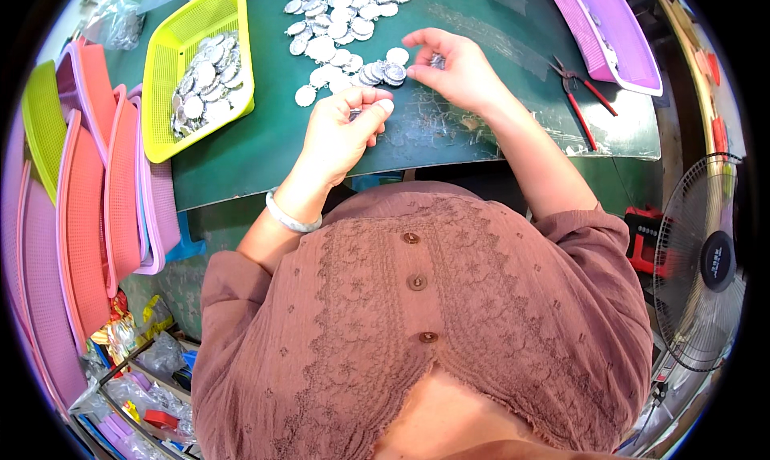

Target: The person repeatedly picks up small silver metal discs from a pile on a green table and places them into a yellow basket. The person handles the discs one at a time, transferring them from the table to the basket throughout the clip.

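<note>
Round silver metal discs (341,23), some with a small loop at the edge, lie in a loose pile on the green table (281,155). A short overlapping row of discs (383,73) lies between my hands. My left hand (341,131) is closed at the near side of the pile, thumb against curled fingers, with a mostly hidden silvery piece between them. To the right of the row, my right hand (457,71) has its thumb and forefinger apart. Silvery metal shows inside its curl; whether that is held or lies on the table, I cannot tell.
A yellow-green basket (152,111) of discs stands at the left, a purple basket (638,59) at the far right. Red-handled pliers (579,99) lie near the right edge. Coloured baskets (84,219) are stacked at the left; a fan (698,259) stands at the right.
</note>
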{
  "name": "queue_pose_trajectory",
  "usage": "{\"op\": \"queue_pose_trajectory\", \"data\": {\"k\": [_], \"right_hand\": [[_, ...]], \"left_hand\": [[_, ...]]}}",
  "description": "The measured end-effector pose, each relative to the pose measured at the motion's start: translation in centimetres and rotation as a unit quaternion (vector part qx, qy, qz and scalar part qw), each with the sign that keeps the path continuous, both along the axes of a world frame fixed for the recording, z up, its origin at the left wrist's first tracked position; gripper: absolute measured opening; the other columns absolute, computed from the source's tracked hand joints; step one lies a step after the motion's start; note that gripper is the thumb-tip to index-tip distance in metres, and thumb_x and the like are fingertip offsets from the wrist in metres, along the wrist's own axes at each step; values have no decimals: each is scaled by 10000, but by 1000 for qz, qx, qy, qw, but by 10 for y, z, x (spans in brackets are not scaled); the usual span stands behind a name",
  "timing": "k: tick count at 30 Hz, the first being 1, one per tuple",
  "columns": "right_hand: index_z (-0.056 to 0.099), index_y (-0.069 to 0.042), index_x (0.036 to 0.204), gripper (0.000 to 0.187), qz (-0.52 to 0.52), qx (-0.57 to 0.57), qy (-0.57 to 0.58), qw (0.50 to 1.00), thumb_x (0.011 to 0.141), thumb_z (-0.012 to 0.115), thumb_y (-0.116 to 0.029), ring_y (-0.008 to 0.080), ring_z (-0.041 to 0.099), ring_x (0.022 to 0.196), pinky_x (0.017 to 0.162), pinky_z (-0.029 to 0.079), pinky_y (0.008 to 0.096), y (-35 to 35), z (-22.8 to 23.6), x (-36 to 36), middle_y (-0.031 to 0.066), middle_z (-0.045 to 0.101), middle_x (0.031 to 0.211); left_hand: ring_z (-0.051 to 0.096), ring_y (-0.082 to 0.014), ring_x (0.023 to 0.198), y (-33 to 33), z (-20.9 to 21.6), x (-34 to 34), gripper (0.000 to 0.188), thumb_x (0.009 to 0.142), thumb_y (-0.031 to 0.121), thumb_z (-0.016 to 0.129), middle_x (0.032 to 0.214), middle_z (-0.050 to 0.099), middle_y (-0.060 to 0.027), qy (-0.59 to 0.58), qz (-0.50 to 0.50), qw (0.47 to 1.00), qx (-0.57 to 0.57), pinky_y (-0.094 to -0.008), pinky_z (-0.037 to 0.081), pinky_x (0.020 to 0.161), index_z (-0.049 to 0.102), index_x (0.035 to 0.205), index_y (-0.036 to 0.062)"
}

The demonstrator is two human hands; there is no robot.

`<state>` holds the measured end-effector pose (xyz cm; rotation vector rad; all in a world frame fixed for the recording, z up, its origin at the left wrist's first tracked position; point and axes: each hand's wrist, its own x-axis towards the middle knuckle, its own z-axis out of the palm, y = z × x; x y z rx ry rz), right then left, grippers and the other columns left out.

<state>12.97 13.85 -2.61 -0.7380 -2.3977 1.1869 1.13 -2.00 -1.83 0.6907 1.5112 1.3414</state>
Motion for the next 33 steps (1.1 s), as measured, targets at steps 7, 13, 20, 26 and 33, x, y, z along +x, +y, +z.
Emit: {"op": "queue_pose_trajectory", "data": {"k": [7,13,20,26,33], "right_hand": [[496,-104,1168,478,53,140,25,988,715,637,-49,268,608,828,717,475,322,-10,-10,-13,98,624,942],[485,-108,1181,477,37,91,48,994,726,615,-49,227,605,749,654,475,299,-16,3,-8,88,625,877],[470,-100,1186,504,48,112,0,993,715,649,-103,254,600,775,674,473,326,-18,-1,3,97,616,895],[475,-106,1154,477,14,143,27,989,710,651,-120,291,592,831,709,474,370,-32,-10,2,107,604,892],[492,-98,1150,463,-9,21,80,997,712,639,-63,184,570,694,668,462,287,-34,-8,5,55,582,746]], "left_hand": [[444,-33,503,-1,0,-5,167,823,147,592,652,532,12,-93,3,996,-16,-146,341,448,597,935,23],[449,-32,502,1,-4,-6,201,827,159,588,670,531,8,-138,18,990,-23,-137,327,425,569,978,30],[449,-37,514,3,-6,-3,184,847,133,561,673,523,15,-102,19,994,-36,-133,321,422,562,1008,43],[443,-37,504,4,-6,-3,239,810,145,598,689,531,-4,-104,22,994,-28,-145,335,427,545,1001,12],[457,-42,544,2,-5,-1,205,837,126,568,702,525,6,-99,27,994,-37,-137,337,441,550,1021,38]]}}
